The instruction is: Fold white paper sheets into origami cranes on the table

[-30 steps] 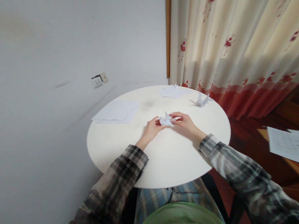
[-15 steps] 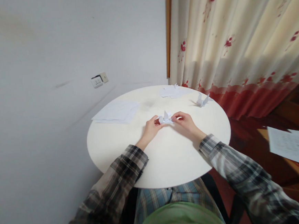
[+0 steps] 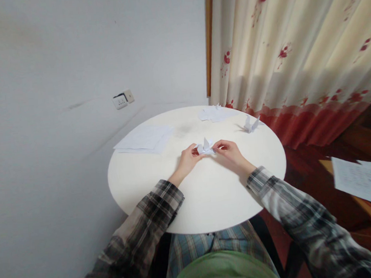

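A small folded white paper crane (image 3: 206,147) is held just above the middle of the round white table (image 3: 163,188). My left hand (image 3: 188,158) pinches its left end with closed fingers. My right hand (image 3: 229,152) pinches its right end, fingers also closed. Both wrists rest near the tabletop, and plaid sleeves cover my forearms.
A finished paper crane (image 3: 250,125) stands at the table's far right. A stack of white sheets (image 3: 144,139) lies at the far left, more folded paper (image 3: 214,113) at the far edge. A wall with a socket (image 3: 123,99) and a curtain (image 3: 294,53) stand behind. Papers (image 3: 362,180) lie on a wooden surface at right.
Both hands have shifted very slightly on the crane; my right fingers have drawn in a little closer to it. Nothing else has moved.
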`<action>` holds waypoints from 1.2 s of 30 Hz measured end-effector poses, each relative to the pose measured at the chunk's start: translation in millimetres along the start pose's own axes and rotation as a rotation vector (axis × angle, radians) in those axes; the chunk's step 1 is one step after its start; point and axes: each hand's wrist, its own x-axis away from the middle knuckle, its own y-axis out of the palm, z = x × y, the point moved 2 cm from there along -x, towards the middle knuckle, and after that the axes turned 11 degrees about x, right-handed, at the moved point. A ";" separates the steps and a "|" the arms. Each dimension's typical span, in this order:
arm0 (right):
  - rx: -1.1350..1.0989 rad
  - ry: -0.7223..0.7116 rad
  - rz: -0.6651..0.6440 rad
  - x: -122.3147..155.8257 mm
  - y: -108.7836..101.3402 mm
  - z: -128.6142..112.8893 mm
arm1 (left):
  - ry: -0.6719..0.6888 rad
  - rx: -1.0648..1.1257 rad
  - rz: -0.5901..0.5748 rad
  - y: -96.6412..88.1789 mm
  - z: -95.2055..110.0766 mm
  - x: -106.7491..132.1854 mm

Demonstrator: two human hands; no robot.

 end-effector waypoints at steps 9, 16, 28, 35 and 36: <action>0.042 -0.015 0.048 1.2 -2.6 -3.3 | -0.020 0.035 -0.016 0.3 -3.3 -1.3; 0.037 -0.035 0.040 2.4 -3.0 -4.7 | -0.034 0.056 -0.019 0.3 -4.9 -2.3; -0.074 0.013 0.038 2.9 -0.7 -6.3 | -0.021 0.125 -0.042 2.2 -4.9 -2.6; -0.040 0.017 0.042 2.2 -1.9 -5.6 | -0.004 0.141 -0.052 1.4 -6.5 -3.0; -0.020 0.021 0.046 1.8 -2.2 -5.1 | -0.001 0.141 -0.051 1.2 -6.4 -3.0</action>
